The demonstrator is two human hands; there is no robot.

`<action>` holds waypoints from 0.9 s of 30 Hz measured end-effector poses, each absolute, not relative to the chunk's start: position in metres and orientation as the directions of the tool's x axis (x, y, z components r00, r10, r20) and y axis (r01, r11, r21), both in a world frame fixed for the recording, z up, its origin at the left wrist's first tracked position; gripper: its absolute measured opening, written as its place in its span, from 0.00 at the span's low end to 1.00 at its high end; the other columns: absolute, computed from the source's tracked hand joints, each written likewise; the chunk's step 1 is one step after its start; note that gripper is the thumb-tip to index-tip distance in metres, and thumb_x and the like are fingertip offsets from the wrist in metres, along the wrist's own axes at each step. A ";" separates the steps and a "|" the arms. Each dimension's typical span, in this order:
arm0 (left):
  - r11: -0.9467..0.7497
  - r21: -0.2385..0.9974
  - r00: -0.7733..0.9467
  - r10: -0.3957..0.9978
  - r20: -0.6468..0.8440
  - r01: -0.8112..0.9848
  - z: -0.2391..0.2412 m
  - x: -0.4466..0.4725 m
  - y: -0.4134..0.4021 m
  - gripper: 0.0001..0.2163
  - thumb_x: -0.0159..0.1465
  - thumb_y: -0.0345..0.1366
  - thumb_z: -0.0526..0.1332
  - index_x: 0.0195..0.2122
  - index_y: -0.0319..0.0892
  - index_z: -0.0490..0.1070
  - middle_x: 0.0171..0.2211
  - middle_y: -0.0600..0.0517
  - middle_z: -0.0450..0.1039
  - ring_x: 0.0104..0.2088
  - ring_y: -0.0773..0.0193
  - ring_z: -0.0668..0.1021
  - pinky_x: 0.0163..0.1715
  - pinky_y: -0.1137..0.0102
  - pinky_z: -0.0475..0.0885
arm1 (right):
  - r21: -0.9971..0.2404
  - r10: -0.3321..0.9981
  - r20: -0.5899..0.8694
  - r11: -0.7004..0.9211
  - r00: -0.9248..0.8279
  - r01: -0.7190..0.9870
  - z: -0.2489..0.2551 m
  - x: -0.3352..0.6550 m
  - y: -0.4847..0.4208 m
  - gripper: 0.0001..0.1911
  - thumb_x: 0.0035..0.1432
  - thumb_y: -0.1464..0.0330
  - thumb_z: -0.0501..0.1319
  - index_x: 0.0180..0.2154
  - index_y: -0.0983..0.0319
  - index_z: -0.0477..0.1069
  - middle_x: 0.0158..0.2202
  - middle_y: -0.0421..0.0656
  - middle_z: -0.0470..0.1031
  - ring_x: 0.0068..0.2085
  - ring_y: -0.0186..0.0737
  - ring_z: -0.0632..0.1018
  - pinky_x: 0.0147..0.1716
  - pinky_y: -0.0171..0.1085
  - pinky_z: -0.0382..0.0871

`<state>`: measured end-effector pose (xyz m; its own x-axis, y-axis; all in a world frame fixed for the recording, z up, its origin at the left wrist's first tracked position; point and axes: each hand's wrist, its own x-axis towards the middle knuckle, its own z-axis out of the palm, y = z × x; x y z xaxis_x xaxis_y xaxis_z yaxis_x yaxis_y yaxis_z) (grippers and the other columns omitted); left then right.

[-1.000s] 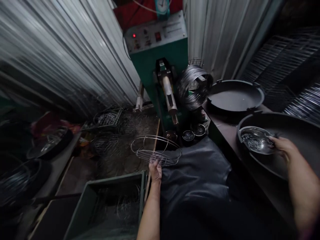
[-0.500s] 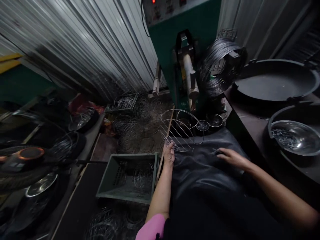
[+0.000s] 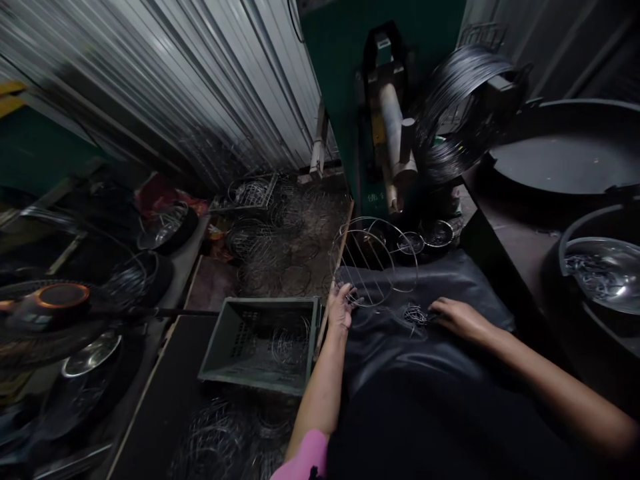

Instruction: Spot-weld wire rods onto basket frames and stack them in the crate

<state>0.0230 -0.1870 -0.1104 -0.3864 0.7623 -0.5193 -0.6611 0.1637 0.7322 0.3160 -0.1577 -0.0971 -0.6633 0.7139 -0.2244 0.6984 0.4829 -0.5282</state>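
Note:
My left hand (image 3: pixel 341 307) is closed around the lower left rim of a round wire rack (image 3: pixel 367 260). The rack has parallel bars across a ring and further wire loops at its right, and is held up over the dark apron (image 3: pixel 385 360) on my lap. A small heap of short wire pieces (image 3: pixel 415 316) lies on the apron. Just right of that heap, my right hand (image 3: pixel 460 319) has its fingers drawn together; anything between the fingertips is too small to make out.
A green machine (image 3: pixel 330 73) stands ahead, with a wire coil (image 3: pixel 435 120) beside it. On the right are large dark pans (image 3: pixel 565 160) and a metal bowl of small pieces (image 3: pixel 607 273). A green crate (image 3: pixel 213 353) and wire racks (image 3: pixel 255 240) lie left; a fan (image 3: pixel 60 297) is further left.
The wire rack has turned to face me more squarely in my left hand. My right hand has shifted slightly, and the wire heap on the apron now shows clearly. The camera view has tilted down.

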 end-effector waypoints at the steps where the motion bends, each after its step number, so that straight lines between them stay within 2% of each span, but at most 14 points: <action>1: 0.171 0.744 -0.394 0.760 -0.517 -0.646 -0.110 0.025 -0.186 0.18 0.43 0.37 0.69 0.33 0.42 0.66 0.31 0.53 0.70 0.36 0.62 0.75 0.39 0.57 0.71 | -0.501 0.670 -0.209 0.552 -0.712 0.667 -0.098 0.305 -0.162 0.14 0.54 0.72 0.53 0.43 0.60 0.70 0.40 0.47 0.73 0.39 0.42 0.74 0.38 0.36 0.66; 4: 0.178 0.758 -0.409 0.753 -0.516 -0.628 -0.108 0.028 -0.183 0.17 0.42 0.36 0.70 0.32 0.41 0.66 0.31 0.53 0.70 0.35 0.63 0.75 0.38 0.59 0.71 | -0.401 0.561 -0.214 0.696 -0.799 0.596 -0.103 0.278 -0.168 0.12 0.55 0.73 0.52 0.35 0.61 0.73 0.37 0.47 0.72 0.37 0.42 0.73 0.36 0.36 0.65; 6: 0.175 0.760 -0.423 0.743 -0.519 -0.625 -0.107 0.027 -0.183 0.16 0.42 0.36 0.70 0.30 0.40 0.66 0.31 0.53 0.70 0.35 0.63 0.75 0.37 0.60 0.72 | -0.387 0.558 -0.243 0.694 -0.793 0.607 -0.107 0.273 -0.164 0.12 0.57 0.71 0.51 0.32 0.61 0.73 0.35 0.47 0.72 0.35 0.41 0.74 0.35 0.36 0.65; 12: 0.156 0.761 -0.444 0.732 -0.517 -0.630 -0.112 0.021 -0.188 0.16 0.42 0.36 0.69 0.30 0.41 0.66 0.30 0.54 0.70 0.33 0.64 0.75 0.36 0.61 0.72 | -0.616 0.762 -0.236 0.363 -0.603 0.699 -0.105 0.302 -0.139 0.11 0.57 0.65 0.51 0.35 0.60 0.70 0.34 0.44 0.74 0.35 0.40 0.75 0.36 0.35 0.67; 15: 0.145 0.766 -0.442 0.744 -0.501 -0.626 -0.113 0.022 -0.190 0.16 0.42 0.36 0.69 0.31 0.41 0.66 0.30 0.54 0.70 0.33 0.66 0.75 0.36 0.63 0.72 | -0.626 0.780 -0.315 0.257 -0.541 0.736 -0.095 0.316 -0.134 0.10 0.56 0.64 0.52 0.34 0.60 0.69 0.31 0.42 0.76 0.33 0.40 0.76 0.33 0.35 0.67; 17: 0.148 0.771 -0.439 0.748 -0.497 -0.620 -0.112 0.023 -0.191 0.16 0.42 0.35 0.69 0.31 0.41 0.66 0.30 0.54 0.70 0.33 0.66 0.75 0.35 0.64 0.72 | -0.561 0.772 -0.355 0.276 -0.528 0.781 -0.089 0.322 -0.135 0.09 0.56 0.65 0.52 0.34 0.60 0.69 0.31 0.43 0.76 0.32 0.40 0.76 0.32 0.34 0.67; 22: 0.188 0.803 -0.469 0.727 -0.501 -0.566 -0.108 0.024 -0.195 0.18 0.41 0.36 0.70 0.33 0.42 0.66 0.30 0.55 0.70 0.32 0.67 0.75 0.31 0.69 0.72 | -0.199 0.763 -0.456 0.413 -0.457 0.889 -0.081 0.330 -0.141 0.08 0.54 0.72 0.54 0.35 0.63 0.71 0.34 0.49 0.76 0.36 0.47 0.77 0.32 0.37 0.66; 27: 0.211 0.825 -0.506 0.702 -0.501 -0.525 -0.108 0.024 -0.198 0.19 0.41 0.36 0.70 0.34 0.42 0.66 0.31 0.54 0.71 0.30 0.68 0.74 0.26 0.72 0.72 | -0.080 0.803 -0.426 0.425 -0.416 0.902 -0.077 0.335 -0.139 0.12 0.54 0.70 0.57 0.42 0.62 0.70 0.42 0.51 0.73 0.37 0.46 0.77 0.31 0.36 0.67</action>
<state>0.0237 -0.1979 -0.1075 -0.5057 0.7020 -0.5014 -0.5250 0.2108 0.8246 0.3351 -0.1393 -0.0767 -0.4159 0.8033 -0.4263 0.9019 0.4246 -0.0799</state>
